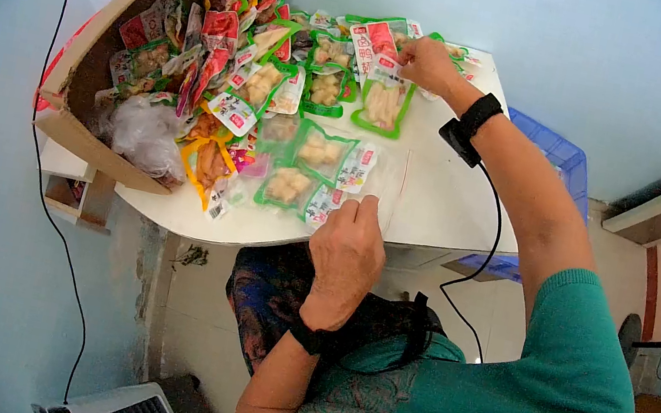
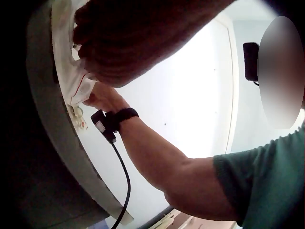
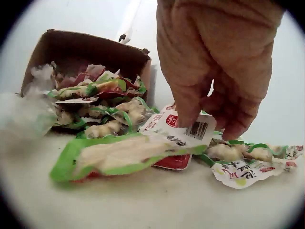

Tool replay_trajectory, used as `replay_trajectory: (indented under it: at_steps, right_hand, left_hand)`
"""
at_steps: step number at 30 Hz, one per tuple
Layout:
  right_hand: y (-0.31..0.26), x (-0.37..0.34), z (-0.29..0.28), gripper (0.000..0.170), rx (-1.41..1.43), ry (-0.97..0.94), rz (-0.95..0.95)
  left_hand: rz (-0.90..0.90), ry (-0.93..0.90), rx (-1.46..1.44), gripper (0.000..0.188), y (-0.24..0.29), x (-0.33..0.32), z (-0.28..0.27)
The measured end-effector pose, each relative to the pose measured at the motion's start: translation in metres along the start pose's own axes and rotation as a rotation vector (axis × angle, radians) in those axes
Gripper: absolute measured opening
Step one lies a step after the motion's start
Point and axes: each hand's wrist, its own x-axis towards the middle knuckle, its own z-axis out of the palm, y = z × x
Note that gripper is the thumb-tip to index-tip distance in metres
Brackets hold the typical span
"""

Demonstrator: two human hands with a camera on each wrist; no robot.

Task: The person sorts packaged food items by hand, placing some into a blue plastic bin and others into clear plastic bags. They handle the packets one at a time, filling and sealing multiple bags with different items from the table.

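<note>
My left hand (image 1: 347, 254) grips the near edge of a clear plastic bag (image 1: 387, 186) that lies on the table with several green-edged snack packets inside. In the left wrist view that hand (image 2: 119, 43) is dark, with the clear bag (image 2: 66, 52) bunched at its fingers. Farther back, my right hand (image 1: 431, 67) pinches the white top of a green-edged packet (image 1: 383, 108) with pale pieces in it. The right wrist view shows this packet (image 3: 119, 155) lying tilted over a red-and-white packet (image 3: 174, 162), the right thumb and fingers (image 3: 183, 112) at its barcode end.
A cardboard box (image 1: 73, 86) on its side spills mixed packets and a crumpled clear bag (image 1: 150, 135) onto the white table (image 1: 448, 192). More green-edged packets (image 1: 325, 86) lie along the back. A blue crate (image 1: 549, 148) stands beyond the right edge. A black cable (image 1: 495, 236) hangs from the right wrist.
</note>
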Motion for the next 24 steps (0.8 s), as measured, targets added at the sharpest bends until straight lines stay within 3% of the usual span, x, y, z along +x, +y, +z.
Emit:
replay_trajectory:
  at_steps: [5,8,13,17,18,21,24]
  right_hand:
    - [-0.003,-0.013,-0.009,0.015,0.051,0.047,0.081]
    - [-0.011,-0.032,-0.034,0.013,0.353,-0.100,0.285]
    - [-0.008,-0.066,-0.046,0.011,0.757,-0.228,0.378]
    - [-0.017,-0.083,-0.040,0.019,0.936,-0.208,0.481]
    - [-0.012,-0.082,-0.028,0.036,0.981,-0.107,0.524]
    - [-0.019,-0.088,-0.017,0.037,1.048,-0.094,0.564]
    - [-0.021,-0.093,-0.014,0.034,1.119,-0.253,0.589]
  left_hand:
    - [-0.005,0.036,0.020,0.015,0.002,0.000,-0.001]
    - [-0.011,0.086,-0.008,0.010,0.001,-0.001,-0.002]
    - [-0.011,0.142,-0.016,0.005,0.004,0.001,-0.001]
    - [-0.007,0.158,-0.035,0.005,0.009,0.003,0.001]
    - [0.002,0.166,-0.029,0.005,0.009,0.003,0.001]
    - [0.011,0.192,-0.017,0.005,0.009,0.003,0.001]
    - [-0.007,0.203,-0.029,0.006,0.011,0.005,-0.002]
